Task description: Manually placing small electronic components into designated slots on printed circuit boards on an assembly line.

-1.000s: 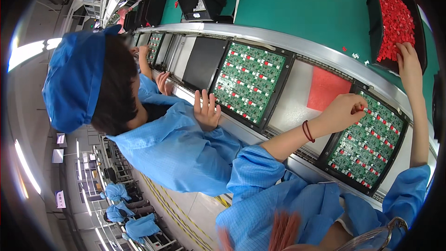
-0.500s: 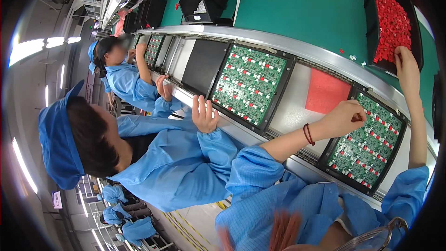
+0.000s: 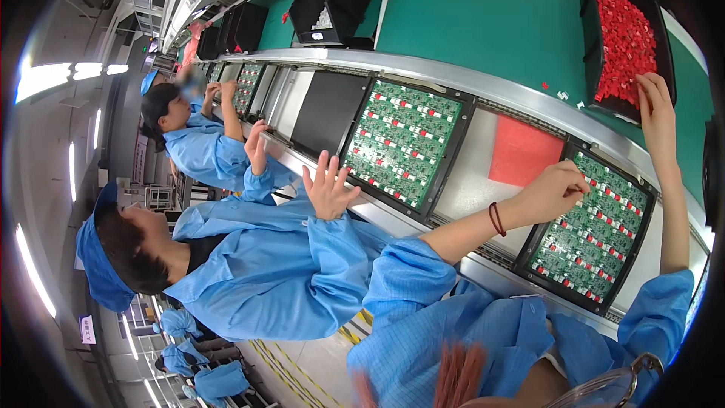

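Observation:
My left hand (image 3: 555,193) hovers over the upper left edge of a green circuit board panel (image 3: 593,230) in a black frame, its fingertips pinched. A small pale bit shows at the fingertips, too small to name. Rows of red and white connectors sit on the panel. At the near rim of a black bin (image 3: 667,53), my right hand (image 3: 657,109) has its fingers drawn together beside a heap of small red connectors (image 3: 625,38). Whether a connector is between those fingers is hidden.
Left along the conveyor lie a red sheet (image 3: 525,153), a second framed panel (image 3: 404,140) and a black plate (image 3: 328,115). Loose connectors (image 3: 563,95) rest on the green bench (image 3: 483,23). A co-worker (image 3: 257,264) stands close on my left, both hands raised.
My left hand stays pinched over the panel, and my right hand remains at the bin. The co-worker beside me has tilted their head back and spread their fingers. The view has shifted slightly.

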Motion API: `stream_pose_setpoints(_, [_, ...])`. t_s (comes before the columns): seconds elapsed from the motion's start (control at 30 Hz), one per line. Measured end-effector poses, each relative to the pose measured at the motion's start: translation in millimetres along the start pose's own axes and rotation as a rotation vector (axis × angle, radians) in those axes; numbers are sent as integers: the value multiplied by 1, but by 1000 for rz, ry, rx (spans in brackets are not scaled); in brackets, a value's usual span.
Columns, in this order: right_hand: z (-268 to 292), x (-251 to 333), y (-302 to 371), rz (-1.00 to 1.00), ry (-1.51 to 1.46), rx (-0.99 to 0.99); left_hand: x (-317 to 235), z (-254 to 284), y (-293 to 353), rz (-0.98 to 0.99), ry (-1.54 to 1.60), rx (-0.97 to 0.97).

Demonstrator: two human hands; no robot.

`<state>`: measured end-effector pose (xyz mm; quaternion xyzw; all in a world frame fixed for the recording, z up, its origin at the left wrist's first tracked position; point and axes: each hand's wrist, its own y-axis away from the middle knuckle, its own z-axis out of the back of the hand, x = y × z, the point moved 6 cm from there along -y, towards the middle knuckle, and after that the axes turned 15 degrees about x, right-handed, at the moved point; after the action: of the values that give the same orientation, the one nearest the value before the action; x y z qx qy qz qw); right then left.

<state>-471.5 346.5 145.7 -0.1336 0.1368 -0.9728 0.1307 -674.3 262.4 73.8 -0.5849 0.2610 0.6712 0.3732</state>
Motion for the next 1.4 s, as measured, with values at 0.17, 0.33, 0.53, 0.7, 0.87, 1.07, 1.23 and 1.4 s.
stream_pose_setpoints(0.17, [-8,-22,9,84,-50,-58,22,-1,-26,-31,-148,-33])
stream_pose_setpoints(0.33, [-14,-36,5,56,4,-46,59,-20,-61,155,-67,5])
stream_pose_setpoints(0.53, [-20,-74,58,223,-166,-195,67,-48,-101,141,-242,75])
stream_pose_setpoints(0.7, [-36,-87,117,-3,-424,58,71,-66,-111,57,-396,130])
stream_pose_setpoints(0.87, [-61,-94,156,-162,-719,215,79,-65,-123,103,-543,53])
stream_pose_setpoints(1.07, [-68,-102,170,-232,-825,235,76,-74,-134,94,-646,84])
stream_pose_setpoints(1.23, [-67,-107,179,-222,-822,262,72,-87,-139,17,-850,74])
stream_pose_setpoints(1.4, [-64,-107,183,-227,-830,282,69,-92,-141,-12,-852,113])
